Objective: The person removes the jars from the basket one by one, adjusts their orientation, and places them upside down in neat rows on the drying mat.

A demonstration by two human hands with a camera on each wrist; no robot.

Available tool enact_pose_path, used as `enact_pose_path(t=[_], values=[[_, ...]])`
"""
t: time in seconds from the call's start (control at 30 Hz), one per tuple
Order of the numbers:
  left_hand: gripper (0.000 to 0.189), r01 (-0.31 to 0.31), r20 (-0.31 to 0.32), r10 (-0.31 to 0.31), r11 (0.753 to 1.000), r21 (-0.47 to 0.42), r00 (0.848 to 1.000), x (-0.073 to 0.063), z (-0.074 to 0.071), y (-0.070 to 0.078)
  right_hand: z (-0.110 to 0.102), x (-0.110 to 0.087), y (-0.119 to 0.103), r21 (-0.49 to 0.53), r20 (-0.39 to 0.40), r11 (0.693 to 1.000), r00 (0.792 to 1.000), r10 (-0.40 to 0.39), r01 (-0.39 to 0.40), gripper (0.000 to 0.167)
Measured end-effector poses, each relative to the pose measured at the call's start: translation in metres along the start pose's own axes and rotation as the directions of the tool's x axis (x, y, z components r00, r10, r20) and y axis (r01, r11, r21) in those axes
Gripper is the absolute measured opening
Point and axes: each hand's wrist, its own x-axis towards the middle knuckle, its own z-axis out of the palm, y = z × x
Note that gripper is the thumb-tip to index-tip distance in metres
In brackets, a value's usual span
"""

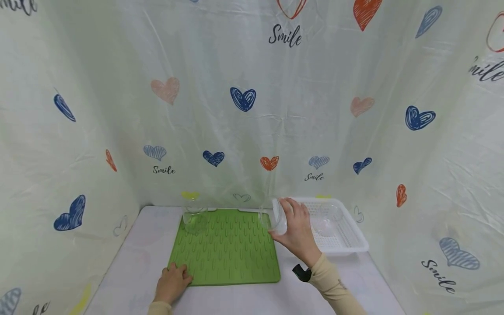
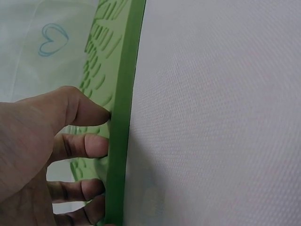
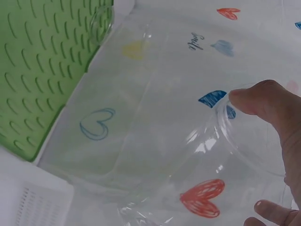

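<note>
My right hand (image 1: 297, 227) grips a clear cup (image 1: 278, 216) by one end, between thumb and fingers. It holds the cup tipped on its side, above the gap between the green mat (image 1: 228, 253) and the white basket. In the right wrist view the transparent cup wall (image 3: 207, 146) lies below the thumb. My left hand (image 1: 172, 282) rests at the mat's near left corner. There its bent fingertips (image 2: 96, 146) touch the ridged surface beside the raised edge. Another clear cup (image 1: 194, 221) stands on the mat's far left corner.
The white perforated basket (image 1: 356, 238) sits right of the mat, with a clear cup (image 1: 327, 218) inside. A white cloth (image 1: 232, 302) covers the table. Behind it and at both sides hangs a curtain (image 1: 283, 131) printed with hearts.
</note>
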Motion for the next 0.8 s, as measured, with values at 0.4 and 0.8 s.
enact_pose_path(t=[0.4,0.8], values=[[0.026,0.026,0.070,-0.024,0.999,-0.028,0.997,0.005,-0.007,0.003,0.010,0.001,-0.023,-0.140,0.025,0.977,0.987,-0.159,0.161,0.109],[0.016,0.017,0.012,-0.016,0.987,-0.160,1.000,0.027,-0.038,0.025,0.012,0.002,-0.033,-0.138,0.048,0.979,0.989,-0.141,0.147,0.111]])
